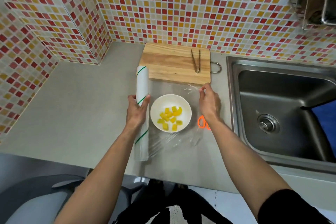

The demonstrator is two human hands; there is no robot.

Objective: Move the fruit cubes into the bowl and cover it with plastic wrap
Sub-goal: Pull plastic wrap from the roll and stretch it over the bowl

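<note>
Yellow fruit cubes [170, 118]: small soft yellow chunks, all inside the bowl already, so that part of the job looks done.
Bowl: round white bowl [185, 103] sits on the grey tabletop [72, 111], between the two hands, right under the sheet.
Sheet: thin clear plastic wrap [174, 88] is stretched flat over the bowl, from the roll on the left to the hand on the right. It looks pulled tight so it can drop on the rim without folds.
Roll: long white roll of wrap with green stripes [141, 114] lies just left of the bowl. Its long side runs from near the person up toward the tiled wall.
Left hand [136, 110]: fingers curl round the middle of the roll and grip it, most likely to keep it from rolling while the sheet is pulled.
Right hand [209, 103]: fingers pinch the loose edge of the wrap and hold it out to the right, past the bowl.
Scissors: orange-handled scissors [202, 122] lie on the tabletop, partly under the right wrist, close by for cutting.
Board: wooden cutting board [172, 62] sits behind the bowl, with no fruit left on it.
Tongs: thin wooden tongs [196, 60] rest on the board.
Sink: shiny steel sink [281, 107] is off to the right.
</note>
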